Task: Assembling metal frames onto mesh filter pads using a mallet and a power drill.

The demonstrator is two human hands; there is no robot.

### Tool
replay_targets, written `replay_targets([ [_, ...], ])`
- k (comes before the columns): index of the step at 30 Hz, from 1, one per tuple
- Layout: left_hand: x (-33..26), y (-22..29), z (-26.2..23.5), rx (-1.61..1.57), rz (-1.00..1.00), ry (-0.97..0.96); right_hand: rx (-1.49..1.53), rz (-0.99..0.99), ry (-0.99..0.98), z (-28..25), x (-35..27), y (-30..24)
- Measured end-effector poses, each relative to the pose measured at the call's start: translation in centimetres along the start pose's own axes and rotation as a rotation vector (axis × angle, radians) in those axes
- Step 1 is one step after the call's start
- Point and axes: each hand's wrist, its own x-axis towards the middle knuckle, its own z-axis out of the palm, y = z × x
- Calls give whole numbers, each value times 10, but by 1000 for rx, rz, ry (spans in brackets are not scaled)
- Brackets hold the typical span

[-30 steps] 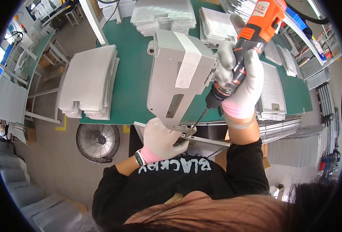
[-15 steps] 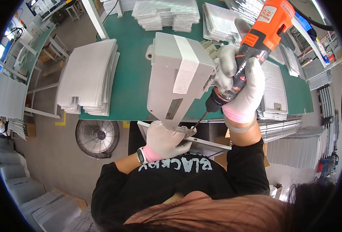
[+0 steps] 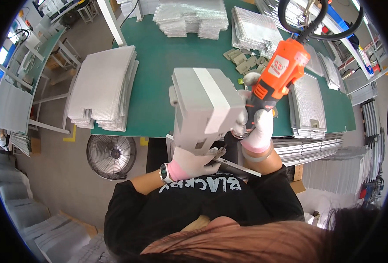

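My right hand (image 3: 260, 127), in a white and pink glove, is closed around an orange and black power screwdriver (image 3: 279, 70). Its front end points down toward the edge of a thin framed panel (image 3: 240, 167). Close to that tip is a small metal piece (image 3: 220, 152). My left hand (image 3: 193, 163), gloved too, grips the panel's frame near my chest. A grey box with a strip of white tape (image 3: 191, 107) rises above my left hand, beside the screwdriver, and hides part of the panel. What supports the box I cannot tell.
On the green table (image 3: 154, 83) stand stacks of mesh panels at left (image 3: 99, 87), back (image 3: 189, 17) and right (image 3: 310, 105). Several beige plastic pieces (image 3: 245, 65) lie behind the screwdriver. A black cable (image 3: 325, 33) trails from it. A round fan (image 3: 111, 155) stands on the floor at left.
The screwdriver and my right hand have come down and to the left, nearer my body. The grey box has tilted and dropped lower, uncovering beige pieces on the table. My left hand has shifted slightly.
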Motion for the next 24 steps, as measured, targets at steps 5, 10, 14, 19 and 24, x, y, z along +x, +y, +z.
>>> replay_targets([
  [5,-5,-2,7,1,55,7,2,1,-26,-4,-8,5],
  [10,-3,0,5,42,108,2,-3,52,-10,-2,-6,1],
  [14,14,0,-7,11,28,57,-16,-10,-90,-1,17,-8],
  [19,28,-18,-16,214,-12,-42,-459,-280,126,7,70,-60],
  [24,80,-73,-43,275,-78,-20,-1307,-716,159,-23,128,-137],
])
